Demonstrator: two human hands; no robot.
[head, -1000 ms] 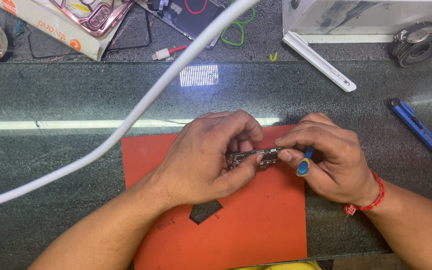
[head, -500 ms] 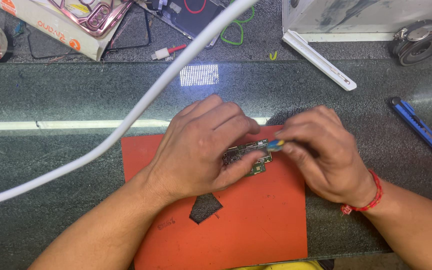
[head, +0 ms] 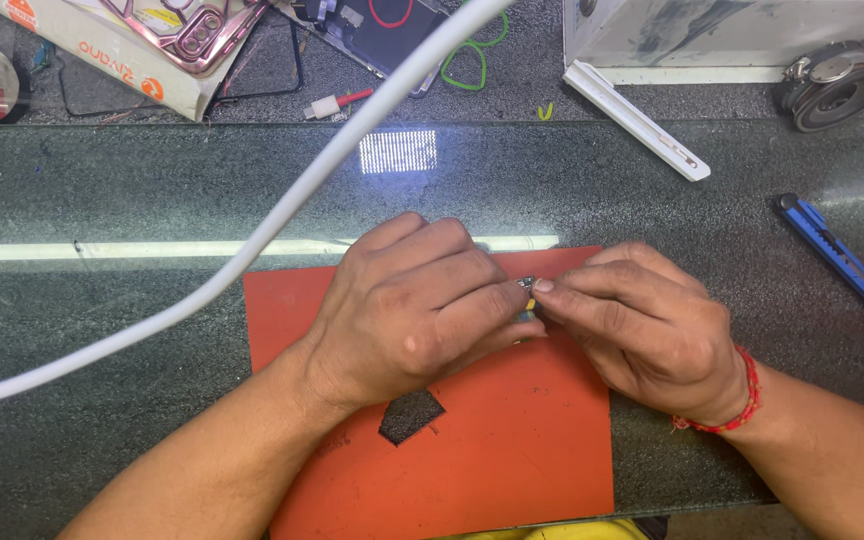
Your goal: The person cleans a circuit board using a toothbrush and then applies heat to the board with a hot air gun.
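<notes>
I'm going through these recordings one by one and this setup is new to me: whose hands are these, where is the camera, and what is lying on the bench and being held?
There is no machine here. The single view comes from a camera worn on a person's head, looking down at their own two bare hands. The left hand and right hand meet over an orange mat on a dark glass-topped bench. Pinched between their fingertips is a small metallic part, mostly hidden, so I cannot say what it is. The mat has a ragged hole in it. A thick white cable crosses close in front of the camera. To the right lies a blue utility knife; further back, a white plastic strip.
</notes>
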